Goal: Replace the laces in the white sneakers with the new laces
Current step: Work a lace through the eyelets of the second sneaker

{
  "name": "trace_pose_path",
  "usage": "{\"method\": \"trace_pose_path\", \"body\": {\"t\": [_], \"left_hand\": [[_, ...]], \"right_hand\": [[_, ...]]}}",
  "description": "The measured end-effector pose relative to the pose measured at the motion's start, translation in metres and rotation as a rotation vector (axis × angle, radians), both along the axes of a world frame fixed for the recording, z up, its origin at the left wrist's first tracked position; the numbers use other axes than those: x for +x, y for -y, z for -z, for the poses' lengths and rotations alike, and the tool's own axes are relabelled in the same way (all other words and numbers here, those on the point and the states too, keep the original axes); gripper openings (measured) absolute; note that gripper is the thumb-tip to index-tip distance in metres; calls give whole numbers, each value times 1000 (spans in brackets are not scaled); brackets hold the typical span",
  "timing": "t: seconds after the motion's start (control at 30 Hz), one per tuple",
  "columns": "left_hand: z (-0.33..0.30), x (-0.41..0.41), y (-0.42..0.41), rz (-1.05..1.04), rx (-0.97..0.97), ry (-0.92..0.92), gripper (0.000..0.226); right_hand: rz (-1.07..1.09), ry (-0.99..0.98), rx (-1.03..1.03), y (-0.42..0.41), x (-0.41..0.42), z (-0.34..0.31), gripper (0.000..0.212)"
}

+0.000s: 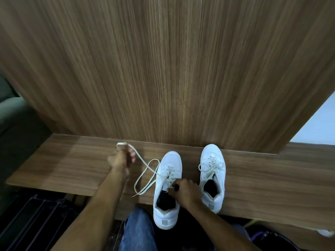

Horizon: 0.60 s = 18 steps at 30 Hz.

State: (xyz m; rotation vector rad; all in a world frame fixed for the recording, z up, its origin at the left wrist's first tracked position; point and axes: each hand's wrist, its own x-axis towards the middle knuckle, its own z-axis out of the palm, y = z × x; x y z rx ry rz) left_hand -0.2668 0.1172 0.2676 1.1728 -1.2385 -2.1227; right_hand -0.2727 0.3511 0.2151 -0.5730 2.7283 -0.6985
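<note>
Left hand (121, 160): I am gripping the loose lace (145, 175), drawing it out away from the near sneaker (167, 189) on the worktop (272, 178).
Right hand (183, 192): I am pinching the lace at the eyelets, steadying the shoe.
Technique: I am judging slow, straight pulls best, one crossing at a time.
Other sneaker (213, 176): sitting laced just beside.

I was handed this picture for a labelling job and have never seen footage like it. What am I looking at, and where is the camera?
There is no machine: the camera sits on a person's head, looking down at their own arms. Two white low-top sneakers stand on a brown wooden shelf. The left sneaker is half unlaced; the right sneaker is laced and tied. The left hand grips the loose cream flat lace, pulled out to the side. The right hand pinches the lacing at the left sneaker's eyelets. Blue jeans show below.
</note>
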Motion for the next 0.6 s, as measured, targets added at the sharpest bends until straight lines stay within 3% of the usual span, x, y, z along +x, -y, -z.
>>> {"method": "trace_pose_path", "body": {"t": [0.2, 0.33, 0.43, 0.53, 0.6], "left_hand": [[73, 22, -67, 504, 14, 387, 37], [77, 18, -83, 456, -165, 440, 41], [74, 9, -77, 540, -199, 473, 33], [62, 2, -73, 486, -159, 354, 18], [47, -1, -67, 316, -70, 245, 25]], "right_hand": [[43, 25, -36, -1, 2, 1, 30], [39, 25, -25, -1, 0, 4, 33], [32, 24, -5, -1, -1, 5, 33], [32, 23, 2, -2, 0, 6, 32], [35, 34, -10, -2, 0, 7, 32]]}}
